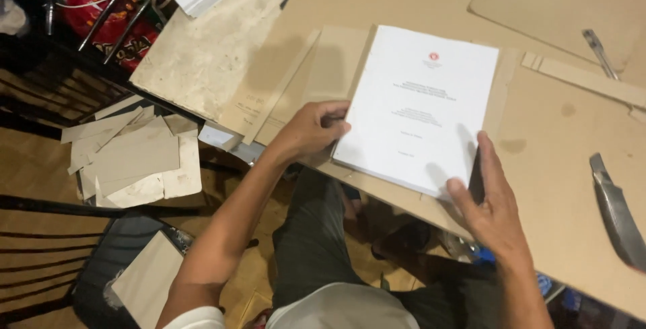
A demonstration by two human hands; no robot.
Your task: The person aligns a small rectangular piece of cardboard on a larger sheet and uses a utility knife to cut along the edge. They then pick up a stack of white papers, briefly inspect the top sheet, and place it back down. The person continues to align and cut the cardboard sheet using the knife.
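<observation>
A thick white stack of printed pages (417, 103) with a small red emblem on its top sheet lies on a brown cardboard sheet (558, 167) on the table. My left hand (311, 129) grips the stack's near left edge, fingers curled over it. At the near right corner, my right hand (490, 202) presses flat, fingers spread along the stack's edge. Brown board (333, 63) shows under the stack on its left side.
A metal blade tool (616, 211) lies at the right edge, another metal tool (599, 50) farther back. Cardboard strips (592, 81) lie nearby, scraps (131, 157) on a chair at left, a worn board (208, 46) at the back left.
</observation>
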